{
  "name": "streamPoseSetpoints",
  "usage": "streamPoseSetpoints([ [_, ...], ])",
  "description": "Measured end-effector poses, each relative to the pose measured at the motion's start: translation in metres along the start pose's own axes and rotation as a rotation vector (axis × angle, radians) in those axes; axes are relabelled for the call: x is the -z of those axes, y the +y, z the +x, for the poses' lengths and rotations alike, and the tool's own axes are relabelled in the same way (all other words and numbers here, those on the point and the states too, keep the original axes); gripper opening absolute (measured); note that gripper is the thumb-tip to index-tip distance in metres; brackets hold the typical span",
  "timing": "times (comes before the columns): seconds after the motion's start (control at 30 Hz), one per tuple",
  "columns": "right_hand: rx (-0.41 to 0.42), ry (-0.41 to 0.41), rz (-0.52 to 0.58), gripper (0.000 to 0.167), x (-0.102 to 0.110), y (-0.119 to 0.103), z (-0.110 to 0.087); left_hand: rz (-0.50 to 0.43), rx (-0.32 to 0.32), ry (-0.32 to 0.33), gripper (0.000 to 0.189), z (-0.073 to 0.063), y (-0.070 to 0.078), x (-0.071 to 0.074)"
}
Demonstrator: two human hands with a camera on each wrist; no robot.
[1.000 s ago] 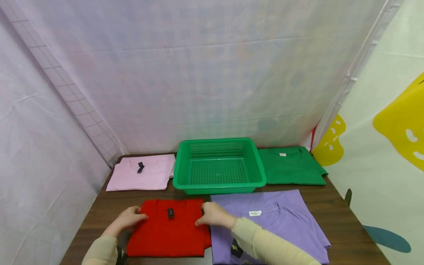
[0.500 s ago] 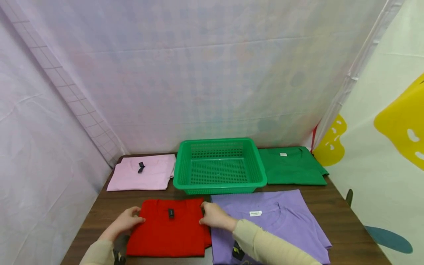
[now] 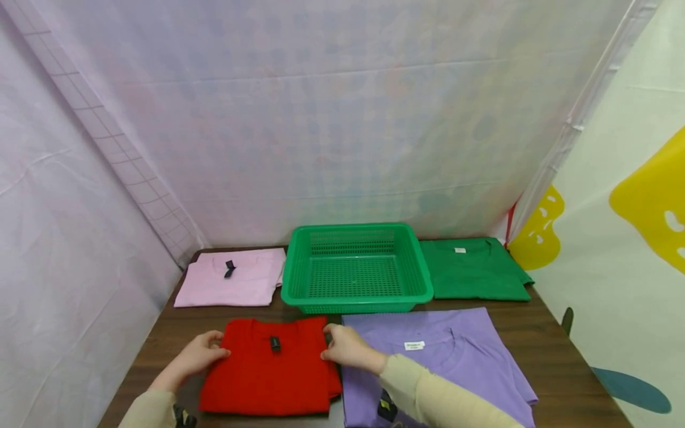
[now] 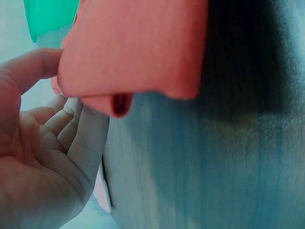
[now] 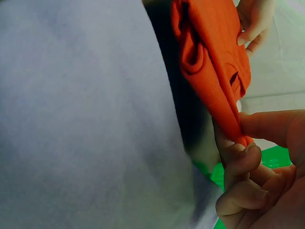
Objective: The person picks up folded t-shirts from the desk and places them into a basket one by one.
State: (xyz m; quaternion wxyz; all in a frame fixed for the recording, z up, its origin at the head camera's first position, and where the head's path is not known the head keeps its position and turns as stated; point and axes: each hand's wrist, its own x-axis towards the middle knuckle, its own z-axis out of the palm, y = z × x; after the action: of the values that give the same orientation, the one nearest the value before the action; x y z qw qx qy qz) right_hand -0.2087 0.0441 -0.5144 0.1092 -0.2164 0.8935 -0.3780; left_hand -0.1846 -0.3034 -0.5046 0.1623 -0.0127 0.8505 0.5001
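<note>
A folded red T-shirt (image 3: pixel 264 380) with a dark neck label is at the front left of the table in the head view. My left hand (image 3: pixel 199 355) pinches its left side. In the left wrist view the thumb lies over the red fabric (image 4: pixel 133 47) and the fingers reach underneath, with the near edge over the wooden top. My right hand (image 3: pixel 350 348) pinches the opposite side near the upper corner. Folded layers of the T-shirt (image 5: pixel 214 95) show in the right wrist view, gripped between thumb and curled fingers.
Behind the red T-shirt stands a green plastic basket (image 3: pixel 355 306), with nothing in it. A folded pink T-shirt (image 3: pixel 241 291) lies to its left and a green one (image 3: pixel 476 276) to its right. A purple T-shirt (image 3: pixel 481 368) lies under my right forearm on the wooden table (image 3: pixel 567 380).
My left hand has shifted a little left, its thumb now at the T-shirt's left edge. The red T-shirt's upper edge has risen slightly and its left side has moved a little left.
</note>
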Motion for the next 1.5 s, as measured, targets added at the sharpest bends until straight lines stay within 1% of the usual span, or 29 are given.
streamPoseSetpoints([
  [0.1,0.004,0.004,0.023,0.055,0.002,-0.002,-0.002,-0.008,0.025,0.006,0.042,-0.002,0.004,0.003],
  [0.17,0.007,0.004,0.034,0.055,0.003,-0.004,-0.003,-0.015,0.026,-0.004,0.043,-0.004,0.007,0.005],
  [0.33,0.004,-0.007,0.059,0.056,0.007,-0.010,-0.006,-0.019,-0.022,-0.029,0.043,-0.011,0.012,0.010],
  [0.43,0.006,-0.015,0.074,0.056,0.010,-0.016,-0.010,-0.023,-0.030,-0.029,0.044,-0.014,0.015,0.013],
  [0.63,0.025,-0.017,0.098,0.056,0.014,-0.025,-0.015,-0.020,-0.005,-0.031,0.044,-0.021,0.021,0.019],
  [0.73,0.041,-0.010,0.113,0.056,0.016,-0.029,-0.017,-0.006,-0.005,-0.020,0.042,-0.024,0.025,0.022],
  [1.0,0.062,-0.008,0.146,0.055,0.024,-0.038,-0.020,0.030,-0.063,-0.019,0.040,-0.031,0.035,0.031],
  [1.13,0.066,-0.004,0.148,0.054,0.029,-0.041,-0.020,0.048,-0.077,-0.016,0.039,-0.034,0.038,0.033],
  [1.33,0.075,-0.005,0.160,0.055,0.035,-0.043,-0.021,0.053,-0.114,-0.023,0.039,-0.037,0.044,0.036],
  [1.5,0.088,-0.002,0.157,0.054,0.040,-0.044,-0.022,0.041,-0.107,-0.008,0.039,-0.039,0.049,0.036],
])
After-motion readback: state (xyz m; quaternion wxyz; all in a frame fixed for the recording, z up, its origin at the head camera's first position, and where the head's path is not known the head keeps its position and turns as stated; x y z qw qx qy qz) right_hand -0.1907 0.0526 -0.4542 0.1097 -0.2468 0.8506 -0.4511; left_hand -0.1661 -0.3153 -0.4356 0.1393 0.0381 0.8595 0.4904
